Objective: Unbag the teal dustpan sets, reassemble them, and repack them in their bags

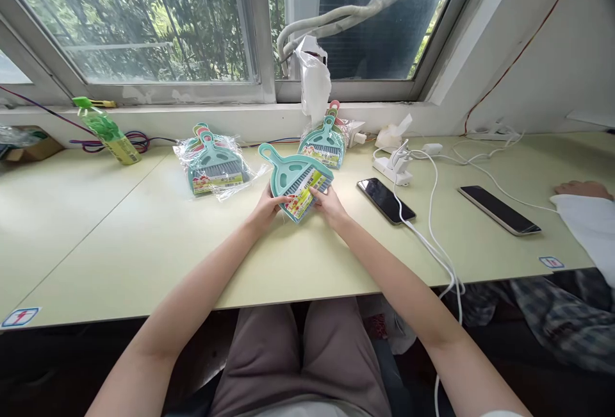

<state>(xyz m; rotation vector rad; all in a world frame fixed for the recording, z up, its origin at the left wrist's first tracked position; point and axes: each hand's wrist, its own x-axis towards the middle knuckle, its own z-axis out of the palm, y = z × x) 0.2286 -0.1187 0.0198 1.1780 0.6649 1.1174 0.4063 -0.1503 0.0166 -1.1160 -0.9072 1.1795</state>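
Note:
Between my two hands is a mint-green dustpan (287, 169) with a grey-bristled brush set in it and a bright printed label across the front. My left hand (267, 207) grips its lower left edge, thumb on the front. On the opposite side my right hand (329, 204) holds the right edge, its thumb pressed on the label. The set is tilted, its handle pointing to the upper left, just above the table. Beyond it stands a similar wrapped dustpan set (325, 138). Farther left lies a stack of dustpan sets (214, 164) in clear plastic.
A green-capped bottle (109, 133) leans at the back left. To the right are a black phone (385, 200), a white power strip (393, 168) with cables, and another phone (500, 209). Another person's white sleeve (583, 225) rests at the far right of the table (158, 257).

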